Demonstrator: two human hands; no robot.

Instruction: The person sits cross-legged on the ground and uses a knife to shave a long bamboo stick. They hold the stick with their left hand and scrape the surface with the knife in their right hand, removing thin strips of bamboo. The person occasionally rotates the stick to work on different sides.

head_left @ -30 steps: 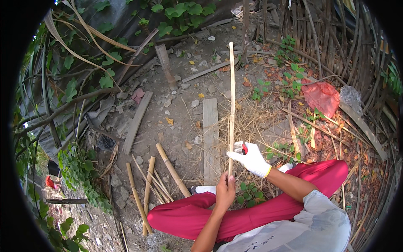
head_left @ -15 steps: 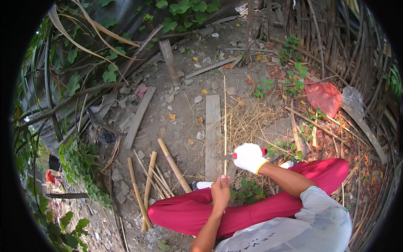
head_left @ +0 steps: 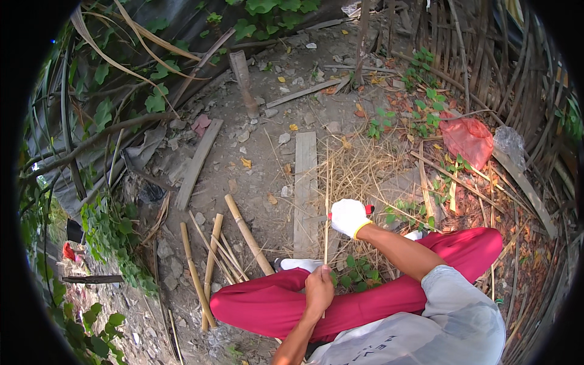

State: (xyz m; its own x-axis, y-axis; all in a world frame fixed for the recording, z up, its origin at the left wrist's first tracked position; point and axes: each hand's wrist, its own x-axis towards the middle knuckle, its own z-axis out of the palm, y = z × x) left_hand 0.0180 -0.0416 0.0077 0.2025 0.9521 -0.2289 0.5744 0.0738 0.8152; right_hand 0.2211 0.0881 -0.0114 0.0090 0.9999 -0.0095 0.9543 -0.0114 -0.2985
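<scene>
The thin pale strip (head_left: 326, 246) is running up through your bare left hand (head_left: 319, 291), its short lower end showing below the fist over your maroon trousers (head_left: 371, 313), its longer part reaching away from you, just left of your gloved right hand (head_left: 350, 218). Your left fingers are curling closed around it, the thumb lying along the top. Your right hand, in its white glove, is wrapping closed around a knife (head_left: 369, 209); the red handle is showing past the fist's right side and the blade is pointing left across the strip, though I can't tell whether it is biting in. Farther out, a grey plank (head_left: 305, 182) is lying left of the strip, dry straw (head_left: 362, 164) is spreading beyond the glove, bamboo poles (head_left: 248, 234) are lying near your left knee, and a red plastic bag (head_left: 467, 141) is resting well off to the right.
</scene>
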